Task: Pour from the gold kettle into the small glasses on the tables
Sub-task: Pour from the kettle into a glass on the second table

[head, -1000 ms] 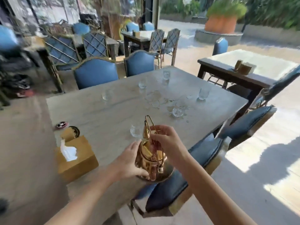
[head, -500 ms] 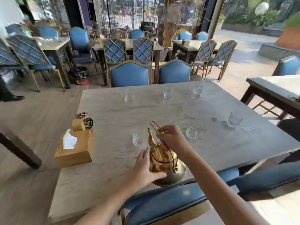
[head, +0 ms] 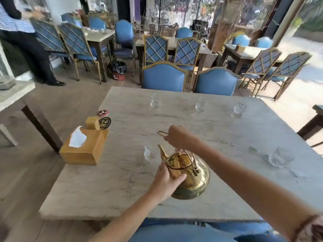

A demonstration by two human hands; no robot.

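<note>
Single head-worn wide-angle view, from the near edge of the marble table [head: 122,186], facing forward and down across it, close above the tabletop, chairs beyond

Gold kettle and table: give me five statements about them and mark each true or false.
1. The gold kettle stands on the table. True.
2. The left hand is on the kettle's body. True.
3. The right hand grips the tissue box. False: it holds the kettle's handle; the box sits untouched at the table's left edge.
4. The spout points at the nearest glass. True.
5. The kettle's lid is on. False: its top is open.
</note>
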